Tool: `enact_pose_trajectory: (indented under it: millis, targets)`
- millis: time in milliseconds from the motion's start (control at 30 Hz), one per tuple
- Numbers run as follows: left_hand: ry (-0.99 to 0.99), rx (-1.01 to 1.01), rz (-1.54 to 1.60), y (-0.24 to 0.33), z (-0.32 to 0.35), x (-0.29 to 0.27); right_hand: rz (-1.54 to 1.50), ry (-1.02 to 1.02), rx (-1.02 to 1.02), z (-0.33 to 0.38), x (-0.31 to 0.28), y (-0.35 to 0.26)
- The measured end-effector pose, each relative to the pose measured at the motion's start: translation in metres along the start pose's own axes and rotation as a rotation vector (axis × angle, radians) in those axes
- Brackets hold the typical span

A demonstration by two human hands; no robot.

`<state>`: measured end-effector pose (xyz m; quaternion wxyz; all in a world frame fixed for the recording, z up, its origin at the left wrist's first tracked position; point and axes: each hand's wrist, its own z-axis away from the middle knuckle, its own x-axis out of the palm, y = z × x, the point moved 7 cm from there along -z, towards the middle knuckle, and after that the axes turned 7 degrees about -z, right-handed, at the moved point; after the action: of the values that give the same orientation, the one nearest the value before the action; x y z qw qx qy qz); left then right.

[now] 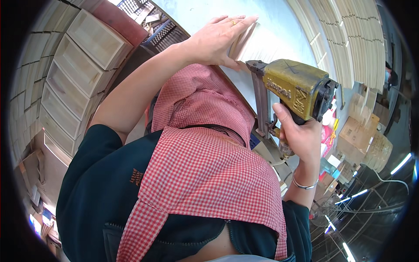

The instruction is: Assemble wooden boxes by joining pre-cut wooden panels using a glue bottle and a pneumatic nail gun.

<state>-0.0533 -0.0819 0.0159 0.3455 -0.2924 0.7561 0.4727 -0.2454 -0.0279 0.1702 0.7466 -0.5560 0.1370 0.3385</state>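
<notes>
Along the near edge of the tabletop, a pale wooden workpiece lies flat, with an upright wooden strip bordering its left side. The person's left grip is spread wide over that strip, fingers straight and reaching toward its far end, thumb held apart near the tabletop's near edge; it seems to steady the wood rather than clasp it, though the palm side is hidden. The right grip is wrapped around the handle of a yellow pneumatic staple gun, thumb up against the body, most of the fingers out of sight. The gun's nose is just beside the near end of the strip, close to the left thumb; whether it touches the wood cannot be told.

As far as can be judged, the piece is partway through assembly: strip and workpiece already sit together, but no fastener can be made out, so the fixing of that near corner looks still to be done. How many other joints are finished is not visible.

Stacked wooden boards rise along the tabletop's right edge, perhaps stock for further pieces. Beyond its left edge, well apart, stand stacked wooden drawers, which look complete, and a dark plastic crate.
</notes>
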Motion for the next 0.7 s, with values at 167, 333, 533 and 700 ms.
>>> enact_pose_trajectory:
  millis: [167, 333, 533, 700]
  targets:
    - [0.011, -0.018, 0.001, 0.002, 0.000, -0.004, 0.082, -0.039, 0.016, -0.007, -0.004, -0.007]
    - [-0.040, -0.016, -0.140, 0.002, 0.003, -0.005, 0.054, -0.056, -0.066, -0.014, -0.010, -0.024]
    - [-0.072, -0.056, -0.107, 0.001, 0.002, -0.003, 0.147, -0.052, -0.070, -0.040, -0.011, -0.036]
    - [-0.120, -0.080, -0.057, 0.000, 0.002, -0.002, 0.170, -0.075, -0.038, -0.049, -0.009, -0.035]
